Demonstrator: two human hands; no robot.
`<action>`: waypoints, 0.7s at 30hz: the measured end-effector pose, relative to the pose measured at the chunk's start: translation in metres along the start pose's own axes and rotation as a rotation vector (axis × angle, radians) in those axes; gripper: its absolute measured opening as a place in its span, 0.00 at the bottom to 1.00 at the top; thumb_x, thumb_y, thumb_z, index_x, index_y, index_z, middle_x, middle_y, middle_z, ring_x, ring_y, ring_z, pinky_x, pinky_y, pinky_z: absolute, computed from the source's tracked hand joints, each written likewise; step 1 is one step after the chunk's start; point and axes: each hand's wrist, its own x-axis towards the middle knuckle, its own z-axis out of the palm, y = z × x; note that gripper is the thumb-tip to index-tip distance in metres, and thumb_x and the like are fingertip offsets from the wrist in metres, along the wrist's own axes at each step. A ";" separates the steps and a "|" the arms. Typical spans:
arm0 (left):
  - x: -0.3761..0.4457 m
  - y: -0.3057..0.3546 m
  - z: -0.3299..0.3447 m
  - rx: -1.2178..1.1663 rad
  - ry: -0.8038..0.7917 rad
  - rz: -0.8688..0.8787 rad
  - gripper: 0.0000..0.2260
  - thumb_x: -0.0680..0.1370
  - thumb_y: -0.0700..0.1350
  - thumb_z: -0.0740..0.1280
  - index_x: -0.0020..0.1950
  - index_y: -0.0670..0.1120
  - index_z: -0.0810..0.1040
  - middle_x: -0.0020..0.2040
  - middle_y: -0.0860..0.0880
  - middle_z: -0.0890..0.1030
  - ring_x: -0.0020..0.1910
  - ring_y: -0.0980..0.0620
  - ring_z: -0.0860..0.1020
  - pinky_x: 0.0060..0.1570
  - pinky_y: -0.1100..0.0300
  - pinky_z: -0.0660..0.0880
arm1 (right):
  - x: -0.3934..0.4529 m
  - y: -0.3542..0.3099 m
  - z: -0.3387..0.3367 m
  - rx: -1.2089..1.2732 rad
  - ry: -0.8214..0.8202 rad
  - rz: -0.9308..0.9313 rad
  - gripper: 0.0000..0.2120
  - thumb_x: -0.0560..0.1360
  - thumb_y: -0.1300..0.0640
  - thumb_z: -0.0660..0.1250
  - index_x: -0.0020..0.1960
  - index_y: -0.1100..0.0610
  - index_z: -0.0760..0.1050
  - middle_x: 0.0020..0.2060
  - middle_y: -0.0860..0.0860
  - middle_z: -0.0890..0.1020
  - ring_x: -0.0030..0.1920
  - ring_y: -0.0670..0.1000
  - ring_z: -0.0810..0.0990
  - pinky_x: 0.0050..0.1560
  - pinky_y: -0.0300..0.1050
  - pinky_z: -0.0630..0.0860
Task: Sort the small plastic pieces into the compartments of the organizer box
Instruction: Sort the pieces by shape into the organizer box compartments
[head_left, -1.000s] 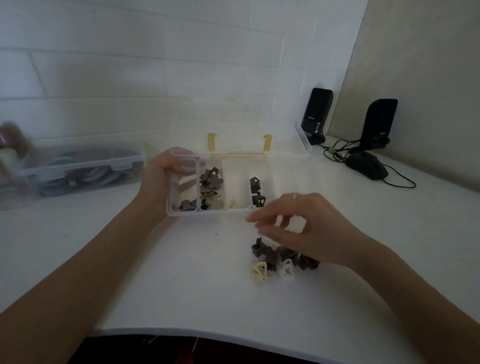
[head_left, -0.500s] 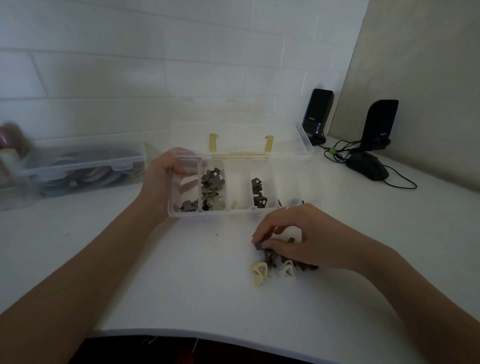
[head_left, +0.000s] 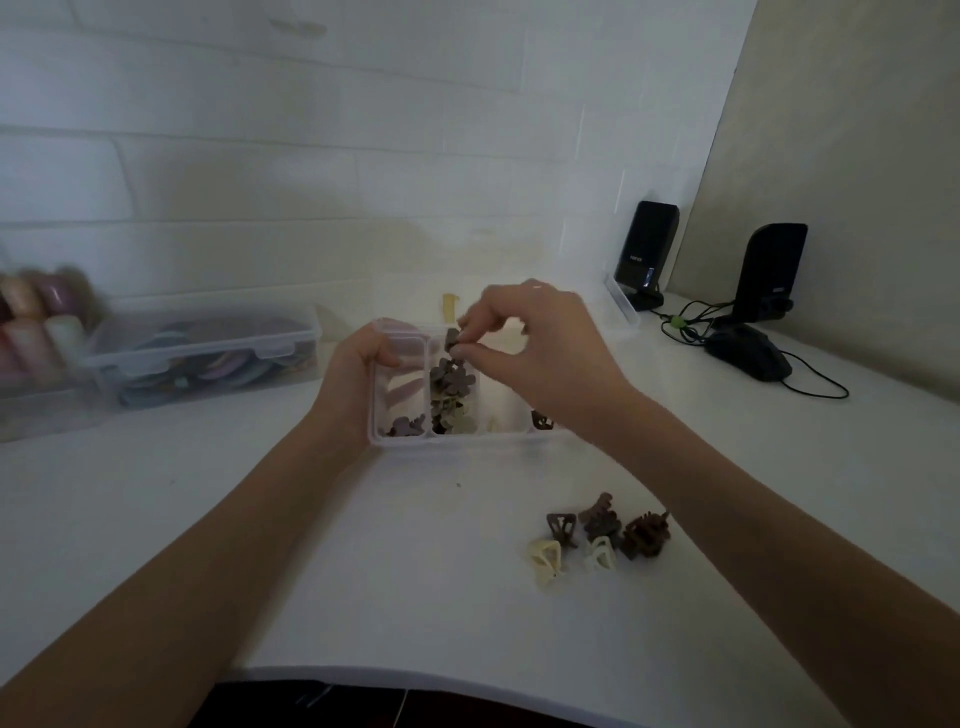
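While left hand (head_left: 358, 379) grips the organizer box (head_left: 400, 441) (fingers wrapped), right fingers (head_left: 470, 354) pinch a brown piece (head_left: 453, 339).

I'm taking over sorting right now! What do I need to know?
Left hand: holding the left end of the organizer box, steadying it.
Right hand: over the box, pinching a brown piece above the second compartment from the left.
Done: that compartment has a heap of brown and cream pieces; the leftmost has a few, and one further right shows a dark piece.
Left: a small pile of loose pieces, brown and cream, on the table near you. Drop the held piece in, then sort those.
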 end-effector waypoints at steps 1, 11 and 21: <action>-0.001 0.000 0.001 -0.004 0.002 0.009 0.12 0.57 0.38 0.57 0.38 0.45 0.72 0.38 0.47 0.77 0.36 0.51 0.77 0.36 0.62 0.75 | 0.006 0.003 0.007 -0.089 0.001 -0.012 0.05 0.68 0.55 0.74 0.38 0.53 0.78 0.42 0.47 0.83 0.46 0.47 0.75 0.49 0.49 0.72; -0.002 0.000 0.005 -0.014 -0.013 0.062 0.11 0.58 0.36 0.56 0.37 0.43 0.73 0.30 0.50 0.80 0.28 0.55 0.78 0.32 0.66 0.74 | -0.004 0.020 0.010 -0.534 -0.026 -0.166 0.11 0.76 0.51 0.62 0.49 0.50 0.83 0.52 0.50 0.79 0.51 0.53 0.75 0.49 0.50 0.68; 0.002 -0.003 0.002 -0.005 -0.011 0.025 0.11 0.57 0.37 0.57 0.34 0.45 0.75 0.32 0.48 0.81 0.36 0.49 0.76 0.44 0.56 0.71 | -0.050 0.011 -0.062 0.192 -0.631 0.074 0.13 0.69 0.46 0.69 0.54 0.42 0.79 0.26 0.47 0.73 0.25 0.44 0.67 0.29 0.33 0.65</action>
